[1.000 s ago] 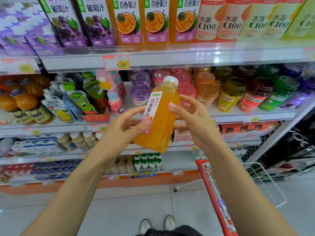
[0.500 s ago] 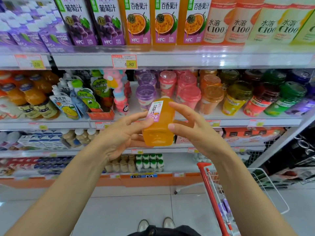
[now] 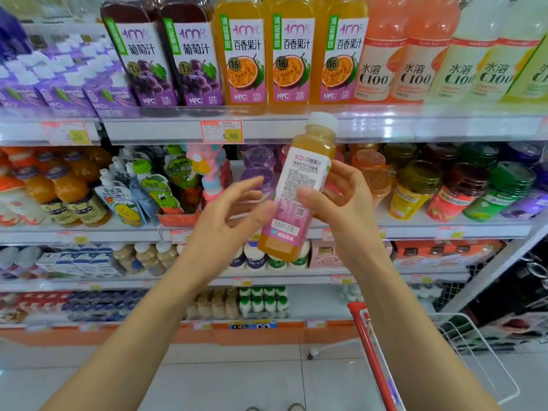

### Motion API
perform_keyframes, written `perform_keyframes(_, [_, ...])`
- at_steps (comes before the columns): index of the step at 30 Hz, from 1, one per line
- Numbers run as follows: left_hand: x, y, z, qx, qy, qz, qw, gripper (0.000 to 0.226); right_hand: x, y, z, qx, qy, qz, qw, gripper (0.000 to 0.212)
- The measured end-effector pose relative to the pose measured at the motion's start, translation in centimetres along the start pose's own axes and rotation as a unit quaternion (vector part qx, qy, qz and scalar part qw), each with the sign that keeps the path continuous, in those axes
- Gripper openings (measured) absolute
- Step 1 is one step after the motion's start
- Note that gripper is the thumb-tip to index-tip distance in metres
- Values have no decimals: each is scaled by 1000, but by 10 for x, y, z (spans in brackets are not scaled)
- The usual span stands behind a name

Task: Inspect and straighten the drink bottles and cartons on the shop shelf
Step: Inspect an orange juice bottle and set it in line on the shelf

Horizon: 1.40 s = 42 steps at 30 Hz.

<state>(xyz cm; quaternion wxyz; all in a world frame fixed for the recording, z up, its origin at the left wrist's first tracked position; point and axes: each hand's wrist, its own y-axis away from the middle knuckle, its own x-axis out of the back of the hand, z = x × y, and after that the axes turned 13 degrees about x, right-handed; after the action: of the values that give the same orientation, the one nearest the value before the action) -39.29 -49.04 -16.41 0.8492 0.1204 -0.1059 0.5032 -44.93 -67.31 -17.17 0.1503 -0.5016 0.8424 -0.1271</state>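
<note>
An orange passion-fruit juice bottle (image 3: pixel 299 185) with a white cap hangs in front of the second shelf, tilted with its cap up and to the right. Its back label with the barcode faces me. My right hand (image 3: pixel 347 203) grips it, thumb on the label and fingers behind. My left hand (image 3: pixel 231 221) is at the bottle's left side with loosely spread fingers; only its blurred thumb touches the label edge. Matching passion-fruit bottles (image 3: pixel 290 54) stand in a row on the top shelf (image 3: pixel 415 126), beside grape juice bottles (image 3: pixel 166 54).
Pink and pale C100 bottles (image 3: pixel 415 63) fill the top shelf's right. The second shelf holds drink pouches (image 3: pixel 142 188) and coloured jelly cups (image 3: pixel 415 185). Small bottles and cartons line the lower shelves. A red-handled shopping cart (image 3: pixel 373 351) stands at my lower right.
The bottle turned from bottom-towards-me to cap-up with the back label facing me. My left fingers loosened from it. My view rose towards the top shelf.
</note>
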Motion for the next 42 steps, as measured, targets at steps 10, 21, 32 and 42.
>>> perform_keyframes(10, [1,-11,22,48,58,-118,990,40,4,-32,-30,66,-65,-156,983,37])
perform_keyframes(21, [20,-41,98,-129,-201,221,945,60,3,-111,-133,274,125,-144,943,38])
perform_keyframes(32, [52,-110,176,-358,-280,348,820,84,7,-170,-173,369,78,-6,926,17])
perform_keyframes(42, [75,-172,178,-321,-408,296,802,80,10,-248,-202,374,94,99,917,28])
